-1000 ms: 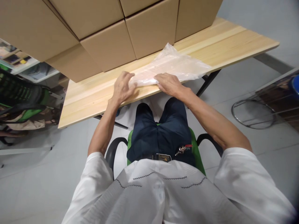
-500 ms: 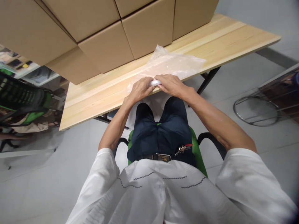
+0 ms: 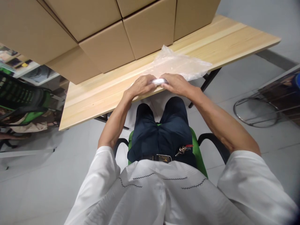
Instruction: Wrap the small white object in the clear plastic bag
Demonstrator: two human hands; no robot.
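My left hand (image 3: 142, 85) and my right hand (image 3: 175, 83) face each other at the table's front edge. Both are closed around a short whitish roll of plastic (image 3: 159, 81), whose middle shows between the fingers; the palms hide its ends. Beyond the knuckles, a thin clear plastic sheet or bag (image 3: 180, 64) spreads crumpled over the tabletop, with its right part reaching the front edge. It appears to run in under the hands, though the joint with the roll is hidden.
Large cardboard boxes (image 3: 150, 31) are stacked along the back of the wooden table (image 3: 91, 103). I sit on a green chair (image 3: 199, 156). Another black and green chair (image 3: 23, 97) and shelves (image 3: 35, 75) stand to the left, a round metal ring frame (image 3: 256, 112) to the right.
Both hands and the roll have shifted slightly right, with more of the roll showing between them. The plastic sheet has also slid to the right.
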